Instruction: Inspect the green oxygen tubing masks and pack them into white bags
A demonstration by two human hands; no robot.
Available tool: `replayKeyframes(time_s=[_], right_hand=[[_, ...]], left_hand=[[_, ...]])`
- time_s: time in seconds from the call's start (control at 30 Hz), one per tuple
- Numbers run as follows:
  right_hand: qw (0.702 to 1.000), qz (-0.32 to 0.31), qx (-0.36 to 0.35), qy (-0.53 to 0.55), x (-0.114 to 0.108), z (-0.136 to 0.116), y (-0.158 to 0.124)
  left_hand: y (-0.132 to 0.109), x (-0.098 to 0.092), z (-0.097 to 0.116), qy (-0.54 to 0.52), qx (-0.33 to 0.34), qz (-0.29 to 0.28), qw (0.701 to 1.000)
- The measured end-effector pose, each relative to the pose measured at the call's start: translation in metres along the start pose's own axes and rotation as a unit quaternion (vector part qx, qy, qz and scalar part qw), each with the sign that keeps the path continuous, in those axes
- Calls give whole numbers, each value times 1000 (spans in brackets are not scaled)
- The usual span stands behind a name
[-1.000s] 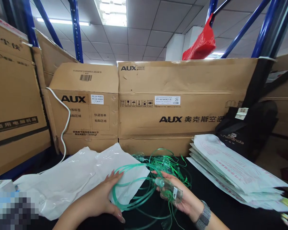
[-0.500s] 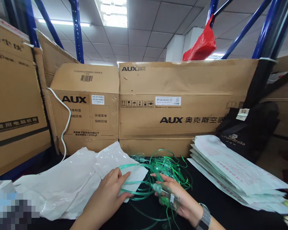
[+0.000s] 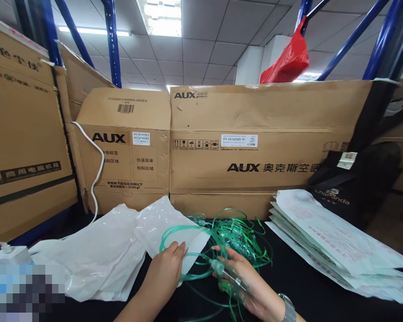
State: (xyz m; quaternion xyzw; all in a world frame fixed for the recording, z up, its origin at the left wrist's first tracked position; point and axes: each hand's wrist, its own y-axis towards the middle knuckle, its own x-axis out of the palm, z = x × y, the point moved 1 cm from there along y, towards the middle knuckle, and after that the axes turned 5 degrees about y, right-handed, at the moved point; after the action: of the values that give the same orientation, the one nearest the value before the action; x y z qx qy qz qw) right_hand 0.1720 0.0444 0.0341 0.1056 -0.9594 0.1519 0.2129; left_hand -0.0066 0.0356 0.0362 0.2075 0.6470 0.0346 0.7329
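My left hand (image 3: 169, 266) is closed on a loop of green tubing (image 3: 168, 232), thumb and fingers pinched together. In my right hand (image 3: 246, 270) lies a clear oxygen mask (image 3: 233, 281) with a pale green connector, its green strap hanging below. The tubing's coils run between both hands, and some dip toward the black table. Just behind my right hand is a tangled pile of more clear masks and green tubing (image 3: 240, 235). Under the tubing, a white plastic bag (image 3: 161, 219) lies flat.
More white bags (image 3: 90, 250) are spread at the left, near a white plug or adapter (image 3: 11, 255). A stack of printed white paper packs (image 3: 329, 237) stands at the right, before a black bag (image 3: 352, 183). Cardboard boxes (image 3: 201, 174) wall the back.
My left hand has drawn its fingers together on the tubing, whose loop now bulges further left. My right hand keeps the mask. The view has shifted slightly.
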Motion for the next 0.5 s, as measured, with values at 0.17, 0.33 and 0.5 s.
replayKeyframes(time_s=[0.17,0.33,0.5], right_hand=[[996,-14,3,-88,3,7,-1],[979,-58,2,-195,2,10,1],[976,-68,-22,-205,1,14,5]], left_hand=[[-1,-6,2,-92,-6,56,994],[-4,-9,6,-133,1,103,986],[-10,4,17,-117,90,130,980]])
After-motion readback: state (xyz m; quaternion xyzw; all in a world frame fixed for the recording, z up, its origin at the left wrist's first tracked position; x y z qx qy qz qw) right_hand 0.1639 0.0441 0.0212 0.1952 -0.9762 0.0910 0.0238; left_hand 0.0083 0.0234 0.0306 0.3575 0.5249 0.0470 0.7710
